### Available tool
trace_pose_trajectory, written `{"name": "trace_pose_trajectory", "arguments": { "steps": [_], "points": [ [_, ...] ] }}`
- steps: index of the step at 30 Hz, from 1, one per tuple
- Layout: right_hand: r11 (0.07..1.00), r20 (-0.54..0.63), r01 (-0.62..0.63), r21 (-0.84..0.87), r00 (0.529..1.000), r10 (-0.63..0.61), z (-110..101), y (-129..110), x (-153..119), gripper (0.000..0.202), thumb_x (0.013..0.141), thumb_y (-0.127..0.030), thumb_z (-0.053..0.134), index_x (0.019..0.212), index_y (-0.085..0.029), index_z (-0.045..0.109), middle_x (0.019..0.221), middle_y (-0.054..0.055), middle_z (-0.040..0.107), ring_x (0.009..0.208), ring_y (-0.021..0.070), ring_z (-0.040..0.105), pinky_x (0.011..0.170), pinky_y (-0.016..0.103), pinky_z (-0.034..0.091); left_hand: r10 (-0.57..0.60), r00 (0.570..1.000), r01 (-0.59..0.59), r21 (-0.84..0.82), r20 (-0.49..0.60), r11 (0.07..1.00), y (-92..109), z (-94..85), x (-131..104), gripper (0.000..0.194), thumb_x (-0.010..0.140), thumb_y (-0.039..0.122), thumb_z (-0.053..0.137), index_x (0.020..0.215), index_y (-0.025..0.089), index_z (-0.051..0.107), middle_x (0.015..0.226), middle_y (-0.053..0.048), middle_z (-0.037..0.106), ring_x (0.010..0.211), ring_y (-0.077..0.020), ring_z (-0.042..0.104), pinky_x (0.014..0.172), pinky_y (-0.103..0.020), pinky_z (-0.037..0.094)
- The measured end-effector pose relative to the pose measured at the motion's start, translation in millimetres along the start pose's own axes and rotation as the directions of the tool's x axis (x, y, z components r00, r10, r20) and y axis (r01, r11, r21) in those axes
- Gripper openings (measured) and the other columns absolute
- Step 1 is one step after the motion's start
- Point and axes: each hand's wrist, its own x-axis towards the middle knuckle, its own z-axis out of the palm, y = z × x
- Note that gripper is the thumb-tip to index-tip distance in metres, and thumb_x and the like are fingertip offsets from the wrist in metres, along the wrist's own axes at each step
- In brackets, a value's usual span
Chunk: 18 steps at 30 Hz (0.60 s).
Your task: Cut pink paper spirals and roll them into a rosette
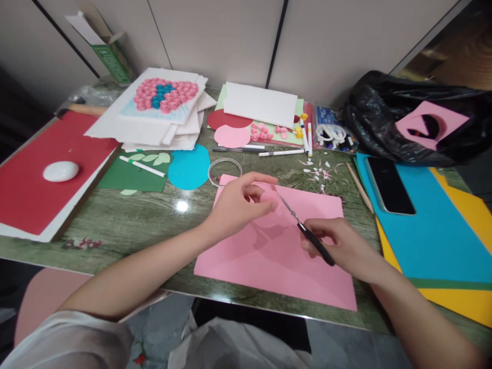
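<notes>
My left hand (242,200) pinches a small pink paper piece (269,197) between thumb and fingers, above a large pink sheet (265,261). In my right hand (326,241) are scissors with black handles (313,243), their blades pointing up and left, the tips close to the small piece. Whether the blades touch the paper is hard to tell. The pink sheet lies on the green table near its front edge, and both hands cast shadows on it. A roll of tape (224,160) lies just behind the sheet's left corner.
Behind are paper scraps (321,171), markers (282,152) and a pink oval (232,136). At right lie a phone (390,184), blue sheets (434,230) and a black bag (369,113). A white object (60,171) rests on a red board (34,195) at left, near stacked papers (115,120).
</notes>
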Motion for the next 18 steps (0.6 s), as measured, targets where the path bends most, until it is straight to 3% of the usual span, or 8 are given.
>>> {"name": "trace_pose_trajectory", "arguments": {
  "steps": [18],
  "points": [
    [1.0,-0.013,0.016,0.021,1.0,-0.016,0.2,-0.3,-0.8,0.029,0.081,-0.04,0.061,0.063,-0.019,0.053,0.057,-0.002,0.056,0.057,0.0126,0.051,0.053,0.024,0.036,-0.003,1.0,0.003,-0.032,-0.006,0.999,-0.8,0.5,-1.1,0.031,0.071,0.02,0.068,0.102,0.021,0.065,0.055,0.006,0.048,0.053,-0.0068,0.042,0.051,-0.021,0.032]
  ]
}}
